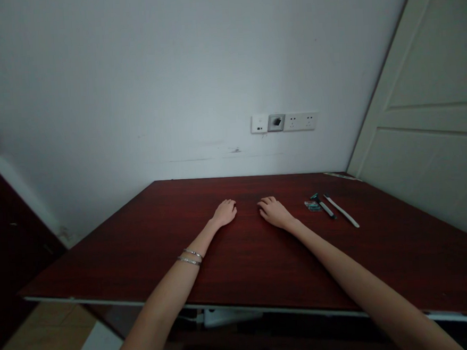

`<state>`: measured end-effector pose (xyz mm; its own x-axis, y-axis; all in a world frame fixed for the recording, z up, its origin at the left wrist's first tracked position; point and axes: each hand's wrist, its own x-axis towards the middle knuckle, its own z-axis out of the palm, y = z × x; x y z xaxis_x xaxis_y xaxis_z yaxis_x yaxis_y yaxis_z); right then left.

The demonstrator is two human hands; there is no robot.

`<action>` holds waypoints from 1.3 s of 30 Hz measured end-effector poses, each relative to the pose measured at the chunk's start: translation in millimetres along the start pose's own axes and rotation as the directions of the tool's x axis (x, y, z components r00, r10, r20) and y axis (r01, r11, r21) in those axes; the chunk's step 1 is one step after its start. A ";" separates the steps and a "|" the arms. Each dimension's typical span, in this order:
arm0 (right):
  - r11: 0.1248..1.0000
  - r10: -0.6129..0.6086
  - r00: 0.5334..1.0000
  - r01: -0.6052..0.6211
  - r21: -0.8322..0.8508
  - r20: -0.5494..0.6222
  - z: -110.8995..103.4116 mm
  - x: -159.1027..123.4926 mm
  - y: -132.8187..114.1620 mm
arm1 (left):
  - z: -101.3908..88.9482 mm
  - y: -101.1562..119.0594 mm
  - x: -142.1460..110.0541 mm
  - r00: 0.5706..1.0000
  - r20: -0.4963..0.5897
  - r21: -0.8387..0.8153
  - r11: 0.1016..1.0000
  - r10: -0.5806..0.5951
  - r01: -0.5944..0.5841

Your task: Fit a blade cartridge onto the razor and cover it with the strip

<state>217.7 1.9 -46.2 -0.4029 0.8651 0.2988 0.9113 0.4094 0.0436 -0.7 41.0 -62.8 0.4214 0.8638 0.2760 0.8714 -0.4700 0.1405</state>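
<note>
My left hand [225, 212] lies palm down on the dark red table [142, 245], fingers loosely curled and holding nothing; two thin bangles [190, 257] circle that forearm. My right hand [273, 211] rests flat a short way to its right, also holding nothing. To the right of my right hand lie a razor [322, 204] with a green head, a small teal piece [311, 206] beside it, and a white stick-like tool [342, 210]. Neither hand touches them.
A white wall rises behind the table with a row of sockets [284, 122]. A cream door [434, 129] stands at the right. Dark furniture [10, 238] is at the left. A white box [227, 316] shows under the table's front edge.
</note>
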 end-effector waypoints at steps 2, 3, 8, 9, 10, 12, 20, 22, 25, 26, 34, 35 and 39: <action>1.000 0.006 0.999 -0.007 -0.019 -0.042 -11.3 -1.1 6.4 | -0.3 -0.5 0.0 1.000 -0.004 0.000 1.000 0.008 -0.008; 0.999 0.015 0.998 -0.017 -0.031 -0.059 -18.3 -2.7 11.8 | -0.4 -0.8 0.1 1.000 -0.007 -0.002 1.000 0.013 -0.013; 0.974 0.153 0.986 -0.163 -0.158 -0.073 -55.7 -27.5 65.3 | -1.3 -2.4 0.3 1.000 -0.008 -0.004 1.000 0.013 -0.013; 0.959 0.204 0.976 -0.214 -0.186 -0.074 -61.5 -35.9 80.5 | -1.5 -2.9 0.4 1.000 -0.004 -0.003 1.000 0.015 -0.015; 0.936 0.270 0.959 -0.282 -0.211 -0.088 -66.0 -45.1 96.2 | -1.6 -3.6 0.7 1.000 -0.001 -0.003 1.000 0.019 -0.019; 0.878 0.413 0.907 -0.422 -0.225 -0.086 -71.2 -64.6 126.9 | -1.5 -5.5 1.5 1.000 0.000 -0.009 1.000 0.025 -0.025; 0.770 0.638 0.732 -0.609 -0.191 0.239 -61.0 -110.4 184.7 | 0.4 -16.7 8.0 1.000 0.011 -0.092 0.996 0.015 -0.014; 0.781 0.624 0.732 -0.592 -0.200 0.273 -56.3 -110.2 187.3 | -0.3 -19.5 9.0 1.000 0.011 -0.126 0.992 0.022 -0.020; 0.784 0.619 0.720 -0.584 -0.208 0.313 -50.2 -106.7 190.1 | -2.6 -21.6 9.3 1.000 0.007 -0.171 0.985 0.028 -0.027; 0.785 0.618 0.715 -0.583 -0.208 0.326 -48.7 -105.4 190.8 | -3.6 -21.6 9.2 1.000 0.006 -0.182 0.983 0.026 -0.025; 0.788 0.606 0.696 -0.589 -0.176 0.384 -41.5 -99.1 193.1 | -10.1 -15.6 7.1 1.000 -0.014 -0.220 0.976 -0.011 0.008; 0.794 0.599 0.704 -0.584 -0.169 0.381 -40.3 -99.3 193.7 | -10.6 -15.1 7.1 1.000 -0.020 -0.223 0.975 -0.016 0.011; 0.814 0.571 0.734 -0.566 -0.134 0.367 -39.1 -102.5 194.8 | -15.1 -11.8 8.9 0.995 -0.088 -0.247 0.969 -0.041 0.018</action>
<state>439.9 -18.4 -31.1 0.1934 0.9754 -0.1055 0.9808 -0.1951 -0.0061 -11.1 51.4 -47.7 0.3621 0.8630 0.3523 0.7895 -0.4849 0.3763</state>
